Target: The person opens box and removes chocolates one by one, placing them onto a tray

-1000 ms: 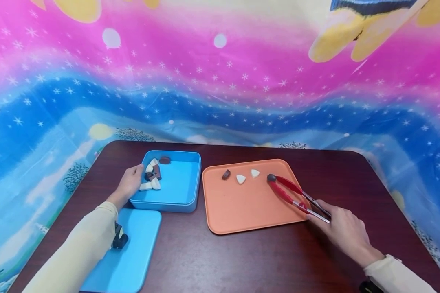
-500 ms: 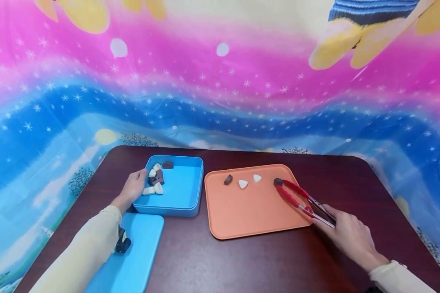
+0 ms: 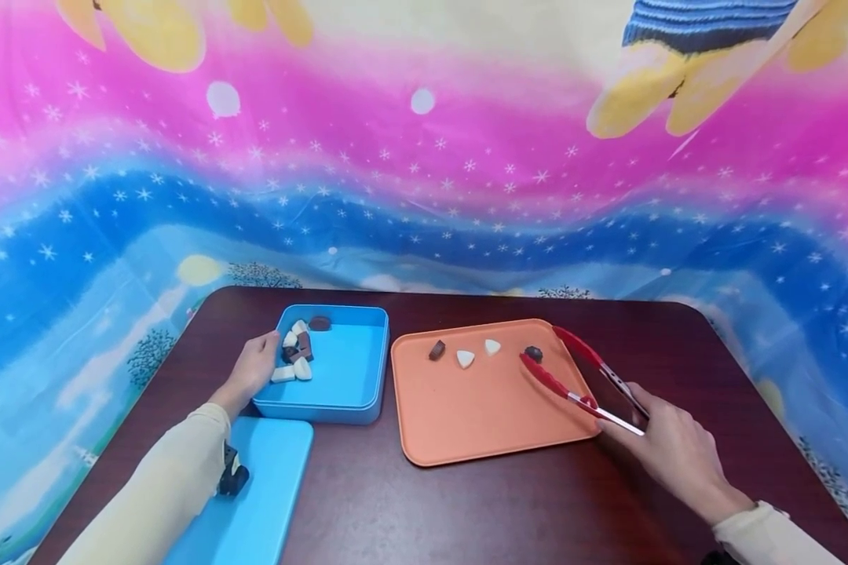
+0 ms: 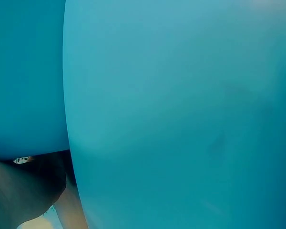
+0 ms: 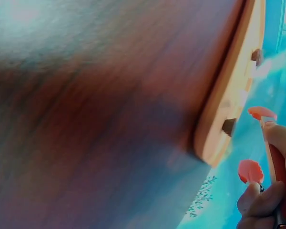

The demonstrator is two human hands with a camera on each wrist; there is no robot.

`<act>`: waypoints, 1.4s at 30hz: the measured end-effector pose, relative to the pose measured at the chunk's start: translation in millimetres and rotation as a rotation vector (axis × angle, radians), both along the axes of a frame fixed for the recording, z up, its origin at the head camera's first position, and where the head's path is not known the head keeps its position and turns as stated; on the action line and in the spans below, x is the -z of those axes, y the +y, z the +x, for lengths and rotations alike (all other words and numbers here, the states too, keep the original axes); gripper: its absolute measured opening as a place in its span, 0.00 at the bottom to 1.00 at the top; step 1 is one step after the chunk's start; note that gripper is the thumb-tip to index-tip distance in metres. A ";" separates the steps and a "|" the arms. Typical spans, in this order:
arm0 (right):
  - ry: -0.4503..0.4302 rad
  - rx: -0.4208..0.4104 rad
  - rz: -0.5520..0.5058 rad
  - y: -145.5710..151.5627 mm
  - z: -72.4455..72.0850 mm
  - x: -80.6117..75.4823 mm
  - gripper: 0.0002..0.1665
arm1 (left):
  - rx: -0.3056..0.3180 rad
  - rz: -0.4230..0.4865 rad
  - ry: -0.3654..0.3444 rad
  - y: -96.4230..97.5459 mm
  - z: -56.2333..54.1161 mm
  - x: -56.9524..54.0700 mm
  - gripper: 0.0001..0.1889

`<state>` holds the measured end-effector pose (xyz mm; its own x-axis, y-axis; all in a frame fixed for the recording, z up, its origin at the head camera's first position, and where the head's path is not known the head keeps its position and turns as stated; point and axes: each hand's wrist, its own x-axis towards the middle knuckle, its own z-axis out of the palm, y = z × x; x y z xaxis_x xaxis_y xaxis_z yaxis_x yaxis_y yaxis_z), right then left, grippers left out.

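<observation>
In the head view my left hand [image 3: 253, 365] holds the left side of a blue box [image 3: 346, 361]. Brown and white chocolate-like pieces [image 3: 304, 345] are bunched along the box's left side. My right hand [image 3: 678, 455] grips red-tipped metal tongs [image 3: 551, 382], their arms spread wide. Between the tips, on an orange tray [image 3: 480, 416], sits a dark, round, ridged chocolate [image 3: 534, 354]. The right wrist view shows fingers around the tongs and both red tips [image 5: 250, 171] apart. Two white triangular pieces [image 3: 465, 359] and a brown block [image 3: 436, 350] lie further left on the tray.
A flat blue lid [image 3: 268, 486] lies in front of the box, partly under the left forearm. Box and tray stand side by side on a dark wooden table [image 3: 396, 502]. A colourful printed cloth [image 3: 424, 188] hangs behind the table.
The tongs, earlier closed on the dark round chocolate, carried it slightly right, then spread apart and let it go on the tray. The left hand stays at the box.
</observation>
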<state>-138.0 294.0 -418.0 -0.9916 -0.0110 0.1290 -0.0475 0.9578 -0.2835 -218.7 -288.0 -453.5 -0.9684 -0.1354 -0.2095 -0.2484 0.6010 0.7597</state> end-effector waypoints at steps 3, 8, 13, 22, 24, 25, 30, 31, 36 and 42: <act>-0.007 0.006 -0.008 -5.1 1.1 -2.9 0.49 | -0.001 0.001 -0.003 0.0 1.7 0.2 0.36; 0.008 -0.007 -0.026 -16.2 4.3 -4.0 0.54 | 0.001 0.019 -0.022 1.1 4.3 0.7 0.36; 0.041 -0.041 -0.047 -30.4 4.0 -4.5 0.51 | -0.002 0.020 -0.024 1.2 4.9 1.3 0.36; 0.018 -0.061 -0.086 -53.0 1.1 -8.1 0.61 | 0.015 0.011 -0.003 2.5 0.1 0.2 0.36; 0.009 -0.076 -0.094 -58.4 -0.7 -8.5 0.59 | 0.013 0.009 -0.005 2.3 0.1 -0.2 0.36; 0.009 -0.086 -0.095 -61.0 -1.7 -8.6 0.57 | 0.013 0.008 -0.005 2.2 0.3 -0.5 0.36; 0.032 -0.132 -0.103 -74.0 -5.4 -8.7 0.52 | 0.012 0.007 -0.005 1.0 1.6 -1.4 0.36; 0.035 -0.138 -0.106 -76.4 -6.2 -8.7 0.52 | 0.013 0.007 -0.003 0.9 1.8 -1.6 0.36; 0.028 -0.163 -0.135 -87.8 -10.2 -9.4 0.51 | 0.014 0.008 0.003 -0.6 2.1 -1.5 0.36; 0.020 -0.180 -0.138 -99.3 -11.7 -9.0 0.51 | 0.014 0.016 0.000 0.0 3.0 -2.2 0.36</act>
<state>-149.7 194.7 -409.0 -0.9724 -0.1686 0.1614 -0.2213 0.8857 -0.4081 -215.6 -288.0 -451.4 -0.9702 -0.1182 -0.2117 -0.2400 0.5920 0.7694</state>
